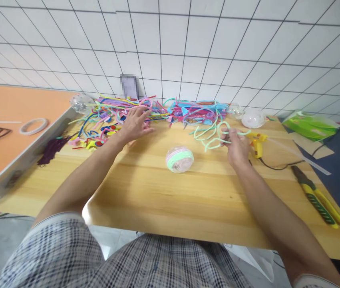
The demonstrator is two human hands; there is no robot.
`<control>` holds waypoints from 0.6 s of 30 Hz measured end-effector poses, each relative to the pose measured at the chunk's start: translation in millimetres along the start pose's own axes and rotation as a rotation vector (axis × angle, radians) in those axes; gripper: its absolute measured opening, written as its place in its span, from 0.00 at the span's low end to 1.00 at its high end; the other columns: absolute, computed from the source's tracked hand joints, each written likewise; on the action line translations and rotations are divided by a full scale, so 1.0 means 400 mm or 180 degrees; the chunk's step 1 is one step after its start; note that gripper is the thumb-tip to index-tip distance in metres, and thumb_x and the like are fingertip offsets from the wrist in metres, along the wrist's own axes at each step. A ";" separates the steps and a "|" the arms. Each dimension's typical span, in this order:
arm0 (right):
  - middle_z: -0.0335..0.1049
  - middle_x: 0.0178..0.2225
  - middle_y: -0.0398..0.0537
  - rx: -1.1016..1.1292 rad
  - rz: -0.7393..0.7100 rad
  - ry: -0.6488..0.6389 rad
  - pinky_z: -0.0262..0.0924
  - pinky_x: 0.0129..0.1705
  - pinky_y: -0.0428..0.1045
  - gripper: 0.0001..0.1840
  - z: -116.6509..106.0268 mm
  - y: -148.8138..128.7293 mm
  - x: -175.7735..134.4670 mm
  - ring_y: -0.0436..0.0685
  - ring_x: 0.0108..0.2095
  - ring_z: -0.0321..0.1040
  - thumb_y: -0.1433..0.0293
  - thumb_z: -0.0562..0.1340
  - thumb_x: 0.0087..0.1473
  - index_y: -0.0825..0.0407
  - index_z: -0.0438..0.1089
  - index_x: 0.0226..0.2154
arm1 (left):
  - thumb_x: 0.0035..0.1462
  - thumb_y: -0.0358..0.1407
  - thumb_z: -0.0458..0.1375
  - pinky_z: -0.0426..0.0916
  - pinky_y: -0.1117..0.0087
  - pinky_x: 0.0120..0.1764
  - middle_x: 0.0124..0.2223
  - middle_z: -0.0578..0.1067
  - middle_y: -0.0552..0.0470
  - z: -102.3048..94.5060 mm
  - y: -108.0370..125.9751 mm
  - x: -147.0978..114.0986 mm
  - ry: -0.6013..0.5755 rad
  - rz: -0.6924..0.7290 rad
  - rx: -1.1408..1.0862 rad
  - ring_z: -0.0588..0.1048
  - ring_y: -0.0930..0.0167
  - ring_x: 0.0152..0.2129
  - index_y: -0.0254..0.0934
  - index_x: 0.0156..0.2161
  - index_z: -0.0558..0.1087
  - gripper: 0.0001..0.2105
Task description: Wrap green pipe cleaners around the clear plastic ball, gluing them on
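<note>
Meanwhile, both hands are working among pipe cleaners on the wooden surface.
The right hand is pinching a mint-green pipe cleaner, its loops trailing leftward; the left hand is lying open, fingers spread, on the multicoloured pile. No writing is showing legibly.

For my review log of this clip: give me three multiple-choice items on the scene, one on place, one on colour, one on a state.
1. Where does the ball lie?
A. between the hands
B. on the orange table
C. in the left hand

2. What colour is the pipe cleaner at the right hand?
A. black
B. mint green
C. red

3. How is the left hand?
A. a fist
B. spread on the pile
C. holding pliers

Answers: 1 A, it sits on the wood between them; 2 B, pale green loops; 3 B, fingers splayed.
</note>
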State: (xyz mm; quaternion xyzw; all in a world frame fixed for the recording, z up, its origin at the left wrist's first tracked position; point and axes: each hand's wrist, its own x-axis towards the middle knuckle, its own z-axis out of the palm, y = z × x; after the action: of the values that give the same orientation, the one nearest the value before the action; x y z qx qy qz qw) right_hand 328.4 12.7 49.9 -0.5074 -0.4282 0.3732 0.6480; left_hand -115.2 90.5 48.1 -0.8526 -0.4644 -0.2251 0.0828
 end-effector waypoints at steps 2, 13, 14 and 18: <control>0.73 0.24 0.41 -0.0020 0.0033 -0.0061 0.66 0.24 0.45 0.32 -0.006 0.012 -0.008 0.49 0.23 0.68 0.36 0.75 0.50 0.49 0.80 0.33 | 0.60 0.61 0.70 0.62 0.43 0.71 0.71 0.74 0.32 -0.025 0.066 -0.037 0.0032 -0.0143 0.0222 0.71 0.42 0.69 0.40 0.70 0.73 0.40; 0.73 0.25 0.42 0.0067 0.0473 -0.0330 0.65 0.27 0.47 0.35 0.015 0.050 -0.030 0.51 0.25 0.68 0.35 0.77 0.45 0.50 0.79 0.33 | 0.71 0.50 0.58 0.66 0.64 0.41 0.41 0.85 0.43 -0.052 0.037 -0.107 -0.0839 -0.1886 0.0123 0.82 0.58 0.39 0.41 0.43 0.81 0.16; 0.73 0.25 0.42 0.0064 0.0517 -0.0375 0.64 0.27 0.47 0.35 0.015 0.052 -0.035 0.51 0.25 0.68 0.35 0.78 0.45 0.50 0.79 0.33 | 0.70 0.49 0.59 0.67 0.65 0.42 0.43 0.86 0.43 -0.054 0.023 -0.091 -0.0758 -0.1790 0.0055 0.81 0.59 0.40 0.40 0.46 0.81 0.16; 0.71 0.23 0.41 0.0123 0.0579 -0.0373 0.62 0.26 0.47 0.36 0.009 0.056 -0.046 0.49 0.23 0.65 0.35 0.79 0.41 0.50 0.78 0.29 | 0.64 0.52 0.68 0.70 0.63 0.47 0.45 0.85 0.40 -0.099 0.027 -0.034 -0.1030 -0.1771 0.0650 0.81 0.53 0.45 0.37 0.57 0.77 0.25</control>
State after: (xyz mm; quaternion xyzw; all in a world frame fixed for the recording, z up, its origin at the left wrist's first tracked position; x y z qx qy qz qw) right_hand 317.4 1.5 25.3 -0.5088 -0.4103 0.4677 0.5950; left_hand -124.8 60.3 77.6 -0.7051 -0.7065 -0.0531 0.0284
